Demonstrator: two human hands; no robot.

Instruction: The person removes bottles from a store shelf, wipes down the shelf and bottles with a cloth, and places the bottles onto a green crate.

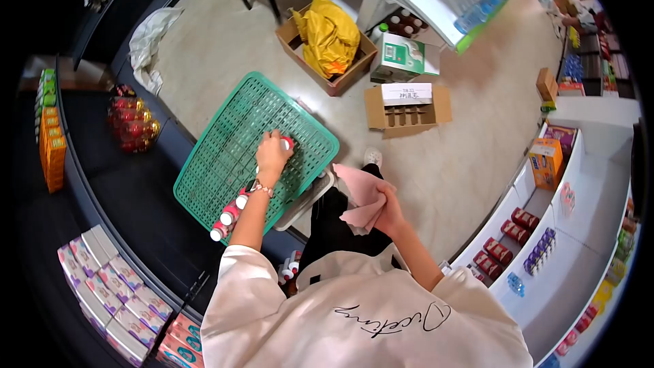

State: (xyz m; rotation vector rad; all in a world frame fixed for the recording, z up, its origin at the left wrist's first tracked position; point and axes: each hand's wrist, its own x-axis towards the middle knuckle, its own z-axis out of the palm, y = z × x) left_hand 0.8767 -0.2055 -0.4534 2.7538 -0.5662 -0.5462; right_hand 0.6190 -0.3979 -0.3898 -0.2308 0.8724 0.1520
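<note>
My left hand (272, 157) is closed around a small red bottle (288, 144) over the green plastic basket (204, 133). Only part of that bottle shows past the fingers. Several more red bottles with white caps (230, 214) stand near the basket's lower edge, partly behind my forearm. In my right hand (390, 214) a pink cloth (361, 194) hangs in folds, pinched between the fingers. It is to the right of the basket, above my dark trousers.
Ahead on the floor are a cardboard box with a yellow bag (328, 35), a green-and-white carton (398, 56) and an open divided carton (409, 114). Dark shelves with tissue packs (112, 286) run along the left. White shelves (569, 232) with packaged goods line the right.
</note>
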